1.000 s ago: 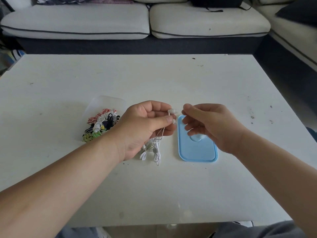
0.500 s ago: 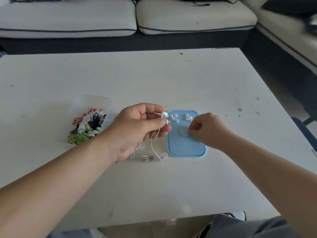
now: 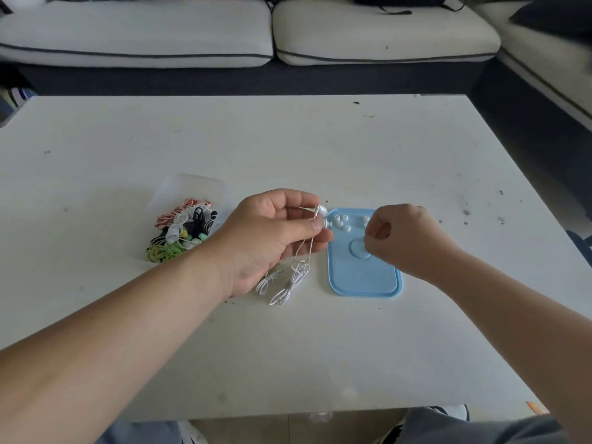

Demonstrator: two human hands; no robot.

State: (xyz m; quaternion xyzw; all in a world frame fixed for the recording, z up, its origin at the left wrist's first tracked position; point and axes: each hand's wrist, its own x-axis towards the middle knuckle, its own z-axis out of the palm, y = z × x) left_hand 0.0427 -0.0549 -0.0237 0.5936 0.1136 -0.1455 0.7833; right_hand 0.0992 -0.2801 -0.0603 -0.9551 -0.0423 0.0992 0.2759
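My left hand [image 3: 272, 232] pinches the white earbuds [image 3: 323, 216] between thumb and fingers, just left of the blue lid. Their thin white cable [image 3: 285, 280] hangs from the hand and lies coiled on the white table [image 3: 288, 149]. A light blue lid [image 3: 362, 277] lies flat, with several small white ear tips [image 3: 341, 222] scattered at its far end. My right hand [image 3: 407, 238] hovers over the lid's upper right with its fingers curled, fingertips pinched together near the tips. Whether it holds a tip is hidden.
A clear plastic box [image 3: 192, 190] left of my left hand holds a tangle of coloured earphones [image 3: 182, 233]. A pale sofa [image 3: 256, 30] with dark piping runs behind the table and along the right. My knees show under the near edge.
My right hand moved from beside the earbud out over the lid and now hovers at its ear tips. The left hand kept hold of the earbuds.
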